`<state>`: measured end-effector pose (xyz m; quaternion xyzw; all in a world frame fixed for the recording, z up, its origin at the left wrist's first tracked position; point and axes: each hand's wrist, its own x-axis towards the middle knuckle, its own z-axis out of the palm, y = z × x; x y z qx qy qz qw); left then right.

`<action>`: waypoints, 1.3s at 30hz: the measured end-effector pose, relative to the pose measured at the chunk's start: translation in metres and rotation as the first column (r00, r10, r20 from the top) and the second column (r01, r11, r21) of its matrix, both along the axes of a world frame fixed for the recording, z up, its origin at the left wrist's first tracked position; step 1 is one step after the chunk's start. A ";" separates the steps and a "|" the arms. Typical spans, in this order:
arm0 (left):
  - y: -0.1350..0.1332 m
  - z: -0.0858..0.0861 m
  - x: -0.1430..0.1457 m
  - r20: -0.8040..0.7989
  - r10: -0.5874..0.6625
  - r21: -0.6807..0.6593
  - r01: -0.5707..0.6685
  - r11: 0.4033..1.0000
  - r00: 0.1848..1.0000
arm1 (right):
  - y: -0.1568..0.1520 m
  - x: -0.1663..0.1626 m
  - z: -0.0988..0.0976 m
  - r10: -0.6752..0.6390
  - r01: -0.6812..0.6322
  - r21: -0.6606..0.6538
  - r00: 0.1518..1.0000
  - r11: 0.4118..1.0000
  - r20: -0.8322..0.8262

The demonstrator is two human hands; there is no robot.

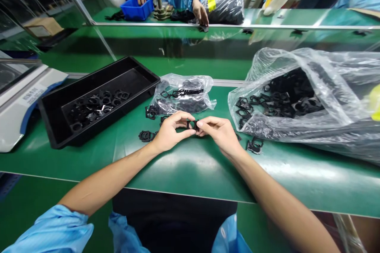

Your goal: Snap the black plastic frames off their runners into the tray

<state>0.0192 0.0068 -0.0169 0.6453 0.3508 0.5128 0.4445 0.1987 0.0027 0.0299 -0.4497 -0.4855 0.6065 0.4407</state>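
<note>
Between my two hands is a small black plastic frame with a round hole (189, 125), held up just over the green table. My left hand (170, 131) pinches its left side with thumb and fingertips. From the right, my right hand (219, 132) grips the same piece between thumb and forefinger. Close by lie loose black parts: one (146, 136) left of my left hand, another (254, 146) right of my right hand, and a third (151, 112) by the small clear bag (186, 104). My fingers hide part of the held piece.
At left stands a black tray (127, 64) with several black parts inside. A large clear plastic bag (297, 124) full of black parts lies at right. A white machine (29, 97) borders the left edge. Beyond the bench, a co-worker's hand (200, 11) is near a blue bin (138, 11).
</note>
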 end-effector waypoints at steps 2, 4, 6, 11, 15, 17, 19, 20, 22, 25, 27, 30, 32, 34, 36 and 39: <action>0.000 0.000 0.000 0.001 0.000 0.005 0.000 1.000 1.000 | 0.000 0.000 -0.001 0.002 -0.002 0.002 1.000 1.000 0.004; 0.000 0.002 0.000 -0.023 0.018 0.054 -0.016 0.998 1.000 | 0.000 0.000 -0.002 0.001 -0.001 0.005 1.000 1.000 0.012; 0.000 0.003 -0.001 -0.069 0.043 0.123 -0.034 0.992 0.997 | 0.000 0.000 -0.004 0.004 -0.004 0.003 1.000 1.000 0.020; -0.002 0.006 -0.002 -0.162 0.079 0.259 -0.034 0.965 0.984 | -0.001 -0.002 -0.007 -0.003 0.002 0.003 1.000 1.000 0.020; -0.002 0.005 -0.001 -0.137 0.098 0.233 -0.064 0.970 0.986 | 0.000 -0.001 -0.005 -0.041 0.041 0.018 0.998 0.999 0.038; -0.001 0.004 0.000 -0.074 0.127 0.168 -0.113 0.979 0.989 | 0.000 0.000 -0.005 -0.069 0.067 0.040 0.997 0.997 0.040; 0.000 0.003 0.001 -0.010 0.161 0.123 -0.158 0.980 0.987 | 0.001 0.002 -0.006 -0.092 0.087 0.085 0.994 0.993 0.055; 0.001 0.003 0.001 0.012 0.173 0.115 -0.173 0.978 0.985 | 0.001 0.003 -0.007 -0.099 0.090 0.113 0.993 0.990 0.070; 0.002 0.004 0.000 0.035 0.178 0.120 -0.181 0.976 0.983 | 0.001 0.004 -0.009 -0.119 0.095 0.189 0.986 0.977 0.120; 0.002 0.007 -0.001 0.035 0.170 0.147 -0.173 0.974 0.985 | -0.002 0.004 -0.011 -0.166 0.079 0.341 0.958 0.937 0.235; 0.002 0.008 -0.002 0.020 0.173 0.161 -0.174 0.972 0.985 | -0.004 0.005 -0.010 -0.199 0.056 0.429 0.934 0.902 0.296; 0.002 0.009 -0.003 -0.006 0.195 0.177 -0.190 0.966 0.981 | -0.006 0.004 -0.008 -0.215 0.025 0.485 0.915 0.874 0.340; 0.002 0.009 -0.003 -0.009 0.206 0.183 -0.201 0.962 0.979 | -0.007 0.004 -0.007 -0.215 0.016 0.486 0.909 0.874 0.356; 0.002 0.009 -0.003 0.001 0.218 0.168 -0.215 0.962 0.976 | -0.008 0.003 -0.007 -0.218 0.019 0.477 0.906 0.879 0.364; 0.002 0.009 -0.002 0.007 0.223 0.145 -0.222 0.964 0.975 | -0.008 0.003 -0.008 -0.229 0.035 0.474 0.904 0.880 0.360; 0.001 0.010 -0.002 -0.002 0.211 0.135 -0.209 0.969 0.977 | -0.009 0.003 -0.008 -0.243 0.049 0.478 0.904 0.877 0.353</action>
